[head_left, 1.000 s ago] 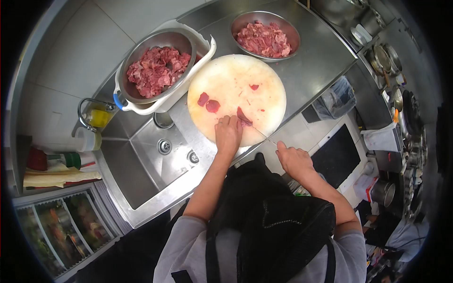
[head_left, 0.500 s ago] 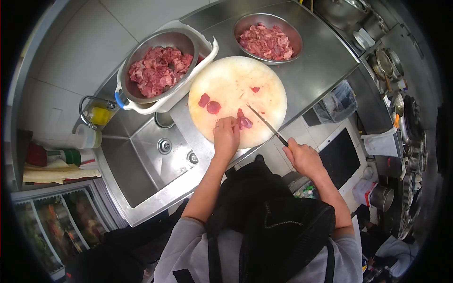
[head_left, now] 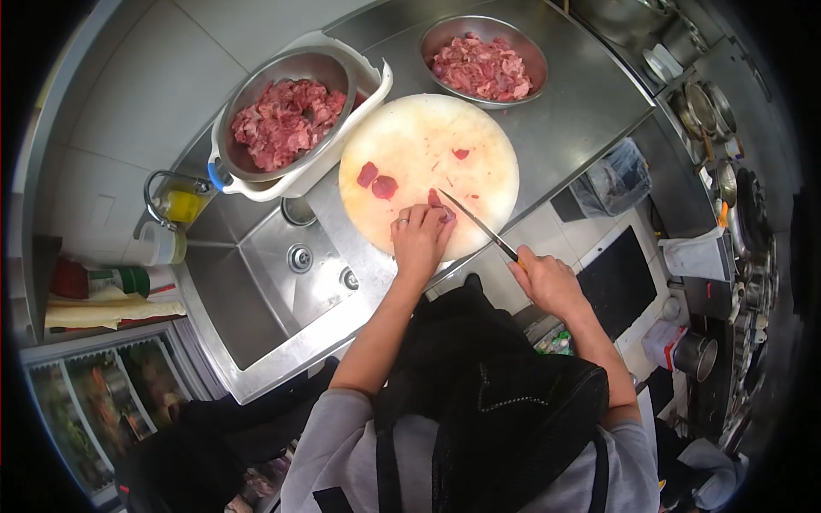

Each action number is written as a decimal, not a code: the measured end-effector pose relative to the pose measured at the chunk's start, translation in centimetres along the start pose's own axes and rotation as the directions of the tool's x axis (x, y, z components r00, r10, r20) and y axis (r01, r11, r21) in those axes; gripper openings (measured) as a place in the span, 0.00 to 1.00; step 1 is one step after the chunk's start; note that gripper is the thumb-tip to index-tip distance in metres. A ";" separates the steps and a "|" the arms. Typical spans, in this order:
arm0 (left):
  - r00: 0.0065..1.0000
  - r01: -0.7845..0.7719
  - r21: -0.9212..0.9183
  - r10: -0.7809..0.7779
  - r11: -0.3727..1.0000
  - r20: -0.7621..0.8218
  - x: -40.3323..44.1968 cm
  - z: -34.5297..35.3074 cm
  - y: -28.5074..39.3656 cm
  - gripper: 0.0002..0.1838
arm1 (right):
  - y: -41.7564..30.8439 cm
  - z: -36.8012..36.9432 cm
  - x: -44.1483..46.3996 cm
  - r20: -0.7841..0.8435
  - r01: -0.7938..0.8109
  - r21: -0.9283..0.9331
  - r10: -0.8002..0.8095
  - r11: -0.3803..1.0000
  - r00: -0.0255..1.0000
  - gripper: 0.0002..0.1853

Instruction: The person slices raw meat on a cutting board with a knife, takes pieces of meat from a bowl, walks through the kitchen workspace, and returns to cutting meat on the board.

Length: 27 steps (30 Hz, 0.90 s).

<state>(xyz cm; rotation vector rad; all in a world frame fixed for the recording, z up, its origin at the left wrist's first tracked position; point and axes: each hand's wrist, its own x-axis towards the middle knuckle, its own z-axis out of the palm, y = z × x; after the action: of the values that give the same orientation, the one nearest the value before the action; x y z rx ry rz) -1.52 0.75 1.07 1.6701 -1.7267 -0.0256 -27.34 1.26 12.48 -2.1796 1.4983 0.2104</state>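
Note:
My right hand (head_left: 547,280) is closed around the handle of a long knife (head_left: 479,224), its blade angled over the round cutting board (head_left: 470,120). Under the fingers of my left hand (head_left: 419,238) lies a small piece of raw meat (head_left: 434,198), pinned to the board and partly covered by them. The knife tip is close beside this piece; whether the blade touches it I cannot tell. Two dark red meat pieces (head_left: 383,186) rest on the left of the board, and a small scrap (head_left: 461,154) lies toward the upper right.
A metal bowl of meat (head_left: 346,73) sits in a white tub (head_left: 376,90) at the upper left. Another meat bowl (head_left: 540,64) stands behind the board. The sink (head_left: 235,291) is on the left, a lined bin (head_left: 616,184) on the right. Another person's dark clothing (head_left: 192,453) shows lower left.
My left hand has shifted right and now covers more of the meat piece. The knife blade has moved slightly left, closer to that hand.

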 end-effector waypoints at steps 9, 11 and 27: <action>0.999 0.022 0.076 -0.025 0.997 0.035 -0.5 0.0 -0.6 0.09 | 1.0 0.5 -0.3 -0.022 0.042 0.039 -0.041 0.998 0.999 0.15; 0.999 0.023 0.005 -0.023 1.000 0.025 -0.8 -0.2 -1.1 0.08 | 1.3 0.9 -0.3 -0.017 0.103 0.061 -0.103 0.993 0.995 0.15; 0.996 0.091 -0.254 -0.082 0.963 0.046 -0.4 -0.4 -1.8 0.08 | -0.6 2.2 -0.6 0.015 0.112 -0.026 -0.112 0.993 0.994 0.16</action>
<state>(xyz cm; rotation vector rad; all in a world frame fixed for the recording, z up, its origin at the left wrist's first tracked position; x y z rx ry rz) 0.21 1.05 0.32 1.5592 -1.5987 -0.3081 -26.71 2.98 10.93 -2.2711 1.3685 0.2075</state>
